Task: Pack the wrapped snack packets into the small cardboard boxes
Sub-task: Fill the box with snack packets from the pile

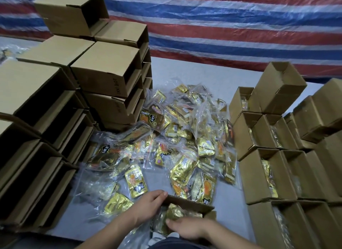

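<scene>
Down at the near edge, the left hand (149, 206) grips the left end of a small open box (192, 205), fingers curled over its rim. The right hand (187, 227) sits at the near side of that box with its fingers bent down onto a gold packet (174, 212) lying inside; whether it truly pinches the packet or only presses it, I cannot tell from here. The box stands on the grey floor (194, 70), right in front of the person, whose dark clothing shows at the bottom edge. Just beyond the box spreads a loose heap of packets (185, 137), gold foil in clear plastic bags, reaching from the person's hands back toward the striped tarp (222, 22) that hangs or lies behind everything in red, white and blue bands. To the left rises a stack of empty boxes (55, 100), lying on their sides with dark open mouths facing the heap, piled several high. To the right stand rows of filled boxes (273, 174), upright and open at the top, gold wrappers showing inside several of them; one box (279, 87) rests tilted on top of the far end of those rows.
</scene>
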`<state>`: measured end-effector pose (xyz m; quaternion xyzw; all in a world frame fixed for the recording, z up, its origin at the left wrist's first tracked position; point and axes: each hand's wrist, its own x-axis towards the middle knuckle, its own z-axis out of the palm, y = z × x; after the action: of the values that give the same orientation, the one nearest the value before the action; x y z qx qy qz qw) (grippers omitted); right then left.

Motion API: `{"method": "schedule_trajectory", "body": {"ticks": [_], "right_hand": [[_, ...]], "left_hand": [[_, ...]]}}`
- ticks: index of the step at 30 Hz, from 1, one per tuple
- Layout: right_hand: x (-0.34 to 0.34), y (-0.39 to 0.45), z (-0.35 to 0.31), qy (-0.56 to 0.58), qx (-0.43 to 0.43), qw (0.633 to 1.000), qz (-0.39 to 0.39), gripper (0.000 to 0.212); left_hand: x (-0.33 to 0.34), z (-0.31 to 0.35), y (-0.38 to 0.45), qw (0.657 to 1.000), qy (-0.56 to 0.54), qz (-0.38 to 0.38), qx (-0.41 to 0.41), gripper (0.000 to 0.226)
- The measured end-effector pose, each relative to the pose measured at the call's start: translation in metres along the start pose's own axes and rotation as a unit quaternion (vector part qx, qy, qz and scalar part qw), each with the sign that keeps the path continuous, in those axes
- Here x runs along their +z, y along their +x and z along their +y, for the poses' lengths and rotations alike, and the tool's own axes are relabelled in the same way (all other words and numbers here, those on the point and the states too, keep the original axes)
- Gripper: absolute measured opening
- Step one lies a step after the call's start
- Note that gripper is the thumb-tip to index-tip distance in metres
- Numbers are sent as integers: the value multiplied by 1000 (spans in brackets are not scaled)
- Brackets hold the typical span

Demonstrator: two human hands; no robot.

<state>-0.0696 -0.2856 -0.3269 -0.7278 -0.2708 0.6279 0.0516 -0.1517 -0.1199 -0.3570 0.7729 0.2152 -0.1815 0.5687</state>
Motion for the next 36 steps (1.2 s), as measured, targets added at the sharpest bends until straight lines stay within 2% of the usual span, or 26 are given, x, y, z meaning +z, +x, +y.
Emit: {"method": "schedule_trajectory", "body": {"ticks": [2, 4, 6, 9, 14, 16, 18, 20, 22, 24, 26, 28, 29, 31, 34, 36], "right_hand": [[-9, -6, 0, -3, 2, 999, 40, 55], [-15, -6, 1, 46, -24, 996, 74, 43], [-18, -7, 3, 9, -43, 995, 94, 37], [-15, -3, 3, -57, -23, 994, 93, 46], [-20, -12, 6, -76, -33, 993, 79, 48], [-27, -23, 14, -49, -71, 985, 150, 35], [-34, -35, 28, -13, -85, 958, 275, 24], [-40, -45, 46, -58, -89, 934, 342, 19], [-42, -48, 61, -100, -75, 937, 327, 50], [-38, -44, 64, -88, -56, 951, 290, 59], [-29, -36, 60, -80, -58, 951, 295, 45], [-23, -27, 56, -81, -56, 941, 324, 26], [-22, -25, 55, -84, -53, 936, 337, 19], [-23, -24, 53, -85, -49, 936, 338, 18], [-28, -34, 48, -100, -49, 940, 321, 21], [-37, -49, 43, -110, -63, 936, 329, 21]], "left_hand": [[1, 1, 0, 1000, 16, 6, 2, 42], [1, 1, -1, 999, 39, 15, 2, 42], [0, 2, -2, 999, 46, 13, -1, 42], [-1, 4, -2, 999, 49, 3, -6, 42], [-1, 7, -3, 999, 42, -3, -15, 38], [-2, 11, -4, 999, 15, -13, -26, 35], [-3, 15, -4, 999, -4, -20, -39, 34], [-1, 17, -7, 999, -5, -15, -49, 33], [1, 20, -8, 998, 0, -4, -55, 33], [4, 22, -9, 998, 2, 12, -60, 30], [7, 24, -11, 997, 31, 35, -65, 31], [13, 21, -13, 994, 88, 28, -62, 45], [16, 23, -16, 993, 106, 31, -44, 42], [22, 27, -20, 992, 116, 43, -36, 12], [21, 28, -25, 994, 75, 70, -42, 26], [4, 50, -27, 993, 4, 73, -95, 29]]}}
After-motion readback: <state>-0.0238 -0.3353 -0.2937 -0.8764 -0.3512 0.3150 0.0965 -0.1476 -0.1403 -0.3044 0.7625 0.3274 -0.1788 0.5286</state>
